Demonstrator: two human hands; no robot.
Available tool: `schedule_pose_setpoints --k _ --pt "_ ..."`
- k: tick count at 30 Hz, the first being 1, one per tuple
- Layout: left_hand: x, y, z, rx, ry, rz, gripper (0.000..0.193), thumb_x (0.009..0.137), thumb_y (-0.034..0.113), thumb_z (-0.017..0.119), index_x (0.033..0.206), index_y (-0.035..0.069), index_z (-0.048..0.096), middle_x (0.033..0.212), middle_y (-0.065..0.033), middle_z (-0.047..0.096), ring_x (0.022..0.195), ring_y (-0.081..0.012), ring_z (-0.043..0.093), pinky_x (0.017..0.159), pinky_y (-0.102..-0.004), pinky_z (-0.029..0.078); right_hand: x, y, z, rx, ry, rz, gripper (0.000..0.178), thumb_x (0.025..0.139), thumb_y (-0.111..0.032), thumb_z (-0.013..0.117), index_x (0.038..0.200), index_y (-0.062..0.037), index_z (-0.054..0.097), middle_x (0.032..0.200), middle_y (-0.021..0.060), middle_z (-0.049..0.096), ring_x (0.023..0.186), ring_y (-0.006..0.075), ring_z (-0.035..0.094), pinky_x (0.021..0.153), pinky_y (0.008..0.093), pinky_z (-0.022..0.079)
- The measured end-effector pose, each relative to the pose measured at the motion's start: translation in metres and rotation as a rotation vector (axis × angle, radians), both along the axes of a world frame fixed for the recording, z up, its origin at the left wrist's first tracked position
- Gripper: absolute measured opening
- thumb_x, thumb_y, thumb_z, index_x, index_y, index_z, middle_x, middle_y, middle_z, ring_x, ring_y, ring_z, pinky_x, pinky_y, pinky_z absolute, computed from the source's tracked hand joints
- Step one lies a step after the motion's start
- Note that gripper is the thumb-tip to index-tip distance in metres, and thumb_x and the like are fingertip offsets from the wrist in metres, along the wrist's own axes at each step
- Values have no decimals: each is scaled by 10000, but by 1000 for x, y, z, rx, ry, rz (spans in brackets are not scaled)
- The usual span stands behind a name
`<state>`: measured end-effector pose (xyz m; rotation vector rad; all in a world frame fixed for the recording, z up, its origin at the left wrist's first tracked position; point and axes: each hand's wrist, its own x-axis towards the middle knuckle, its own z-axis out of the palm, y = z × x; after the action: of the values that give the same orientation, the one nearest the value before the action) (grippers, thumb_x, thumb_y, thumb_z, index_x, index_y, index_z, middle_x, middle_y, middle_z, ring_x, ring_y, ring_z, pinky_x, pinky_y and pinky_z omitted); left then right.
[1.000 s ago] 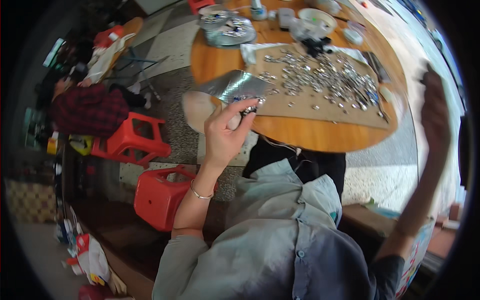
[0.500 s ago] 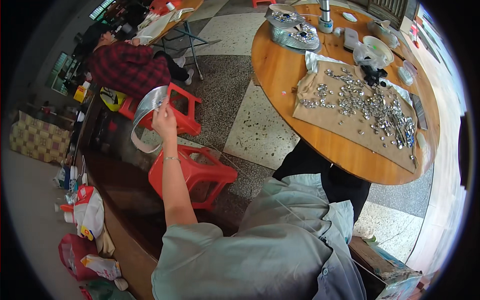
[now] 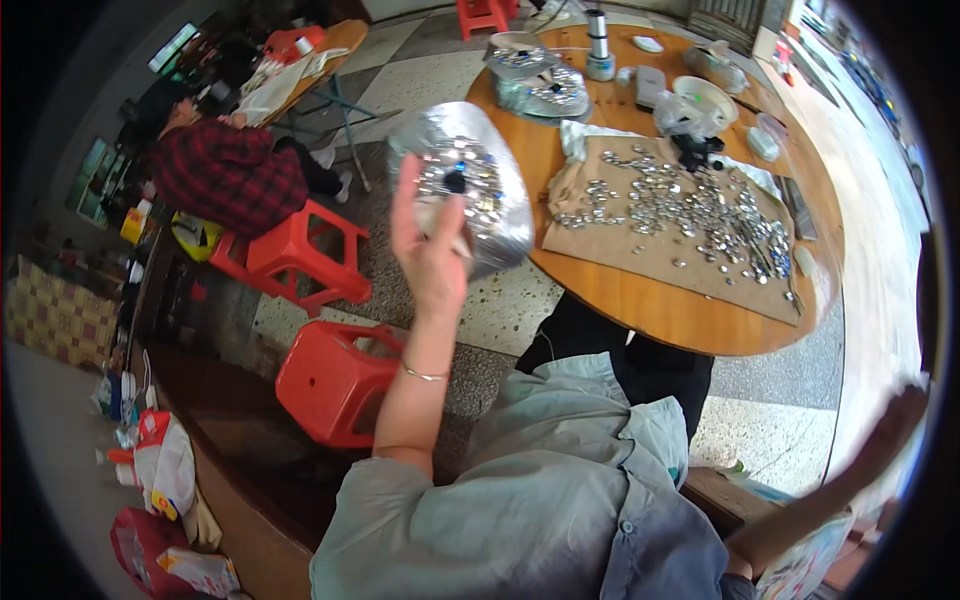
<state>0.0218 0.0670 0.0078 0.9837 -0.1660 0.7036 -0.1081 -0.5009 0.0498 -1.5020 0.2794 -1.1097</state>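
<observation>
My left hand [image 3: 433, 262] is raised in front of me, gripping a shiny silver panel [image 3: 500, 215] from below. The panel is curved with rounded ends, and clear and blue rhinestones with a black spot sit at its middle. My thumb and a finger show against its face; the other fingers are partly hidden. Far to the right, out past the table, is my right hand [image 3: 900, 405], smeared by motion and dark, so its fingers cannot be made out. Similar silver panels [image 3: 540, 95] with stones lie stacked on the round wooden table [image 3: 660, 325].
Many loose rhinestones [image 3: 690, 205] lie on a brown cloth [image 3: 640, 255] on the table. Behind it stand a white bowl [image 3: 705, 95] and a metal cylinder [image 3: 598, 50]. Red stools [image 3: 325, 385] are at my left, where a person in a checked shirt [image 3: 225, 175] sits.
My left hand has brought the silver panel rightward toward the table and turned its stone-covered face into view. My right arm has come into view at the right. The whole view has shifted slightly.
</observation>
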Motion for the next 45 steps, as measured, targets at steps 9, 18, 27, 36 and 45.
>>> schedule_pose_setpoints --k 9,18,27,36,45 --pt "-16 -97 -20 324 -45 22 495 773 -64 621 1238 3 466 1081 -79 558 949 -139 548 831 -263 469 75 321 -4 -229 198 757 92 849 -9 532 933 3 568 628 -36 510 518 -10 408 452 158 316" --pt "-18 -111 -31 306 -194 -145 477 789 -130 555 1236 8 463 1121 -104 546 966 -147 558 805 -251 499 85 335 -6 -337 165 700 101 825 11 552 926 11 567 615 -6 530 521 -8 439 453 166 342" --pt "-19 -112 -26 368 -248 -94 487 802 -126 530 1256 22 435 1169 -145 516 988 -195 563 823 -291 512 87 336 -9 -389 168 711 114 791 9 576 903 -14 567 546 24 520 431 41 453 410 206 346" --pt "-17 -114 -28 341 -227 -132 487 811 -104 535 1265 36 426 1165 -147 522 975 -191 568 823 -293 510 89 334 -13 -339 198 723 96 802 -13 566 897 -8 565 562 31 538 447 39 466 418 215 356" --pt "-17 -108 -39 350 -198 -192 534 801 -73 574 1285 77 404 1206 -130 489 1024 -201 537 885 -344 467 90 333 -12 -284 213 750 85 821 -25 551 902 -3 565 597 36 559 478 28 462 435 206 362"
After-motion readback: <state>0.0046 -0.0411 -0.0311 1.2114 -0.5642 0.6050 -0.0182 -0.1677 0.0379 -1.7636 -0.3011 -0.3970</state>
